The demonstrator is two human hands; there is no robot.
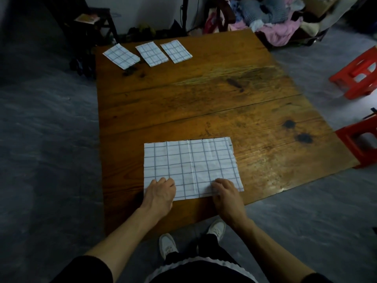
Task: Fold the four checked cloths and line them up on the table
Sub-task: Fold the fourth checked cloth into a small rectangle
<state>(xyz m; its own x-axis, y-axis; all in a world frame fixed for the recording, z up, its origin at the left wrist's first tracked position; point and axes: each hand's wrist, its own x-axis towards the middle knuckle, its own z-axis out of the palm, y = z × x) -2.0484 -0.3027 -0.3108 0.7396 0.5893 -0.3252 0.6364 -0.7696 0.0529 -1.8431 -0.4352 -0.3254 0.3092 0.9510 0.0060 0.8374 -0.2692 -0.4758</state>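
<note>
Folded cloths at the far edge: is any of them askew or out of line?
Yes. The leftmost folded cloth is turned at a different angle from the middle cloth and the right cloth, and its corner juts past the table edge. The other two lie roughly parallel.

left hand and right hand knuckles up, fingers curled, forearms extended

Two red stools stand right; clothes pile lies behind.
</note>
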